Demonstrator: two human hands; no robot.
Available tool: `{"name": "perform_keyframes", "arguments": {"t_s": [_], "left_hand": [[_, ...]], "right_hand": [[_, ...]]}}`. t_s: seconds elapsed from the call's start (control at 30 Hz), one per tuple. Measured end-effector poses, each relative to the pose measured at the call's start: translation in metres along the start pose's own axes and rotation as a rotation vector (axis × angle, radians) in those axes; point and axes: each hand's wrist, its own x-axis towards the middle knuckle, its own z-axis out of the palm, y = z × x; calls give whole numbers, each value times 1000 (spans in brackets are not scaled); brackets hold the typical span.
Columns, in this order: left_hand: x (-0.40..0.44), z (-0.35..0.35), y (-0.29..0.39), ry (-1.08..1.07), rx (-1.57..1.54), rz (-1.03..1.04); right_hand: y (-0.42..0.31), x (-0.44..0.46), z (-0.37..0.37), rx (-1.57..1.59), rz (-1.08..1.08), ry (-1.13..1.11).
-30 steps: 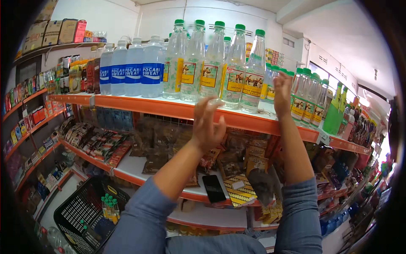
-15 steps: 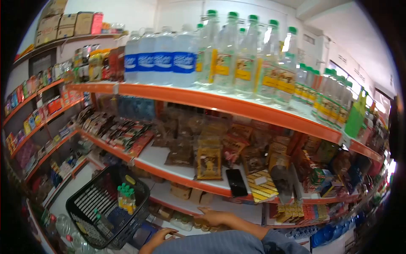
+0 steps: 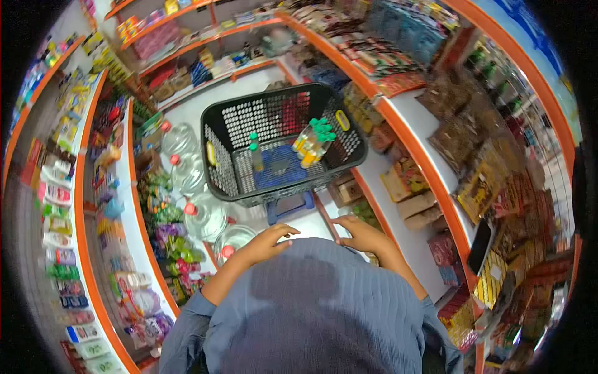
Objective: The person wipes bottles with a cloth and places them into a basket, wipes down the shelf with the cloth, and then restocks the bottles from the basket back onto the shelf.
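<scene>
My left hand [image 3: 269, 243] is low in front of my body, its fingers apart and nothing in them. Opposite it, my right hand [image 3: 358, 235] is also empty, with thumb and fingers spread. Both are nearest to the black basket [image 3: 280, 187], which stands beyond them on a blue stool [image 3: 290, 207]. Inside the basket, several small green-capped bottles [image 3: 313, 143] with yellow labels cluster at the right. One more small green-capped bottle [image 3: 256, 156] is apart from them at the left.
Large clear bottles [image 3: 205, 217] with red caps stand left of the basket. Orange-edged shelves [image 3: 430, 168] with packets run along the right, where a black phone [image 3: 479, 246] lies near the edge. More shelves [image 3: 87, 206] with pouches and bottles line the left.
The view has turned down and left, from the top shelf of bottles to the basket. My hands have come down from beside the tall bottles to in front of my body.
</scene>
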Motion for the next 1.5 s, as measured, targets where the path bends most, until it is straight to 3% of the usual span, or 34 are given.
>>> {"name": "perform_keyframes", "arguments": {"t_s": [0.27,0.4,0.5,0.57,0.63,0.7,0.87,0.9,1.0,1.07,1.17,1.37,1.5], "left_hand": [[-40,-23,-24,302,-64,-26],[-43,-30,-36,395,-89,-77],[-45,-39,-37,533,-86,-283],[-48,-50,-41,611,-42,-233],[-45,-59,-40,690,4,-184],[-39,-71,-34,807,-111,-339],[-12,-104,-35,798,-67,-393],[-3,-109,-31,795,-20,-399],[17,-121,-32,740,55,-421],[29,-120,-36,712,-68,-465],[40,-119,-43,590,136,-451],[33,-92,-78,430,340,-500],[29,-80,-101,429,412,-535]], "right_hand": [[2,76,-11,88,-94,-193],[35,139,-50,327,-128,54],[82,205,-86,397,58,173],[141,256,-89,411,135,228],[193,300,-85,178,412,341],[199,321,-85,53,463,367],[225,367,-72,-270,396,505],[227,376,-74,-318,373,424],[217,380,-72,-353,547,344],[214,381,-67,-374,555,318],[218,386,-61,-419,528,396],[199,378,-51,-274,188,467],[194,381,-47,-321,291,343]]}}
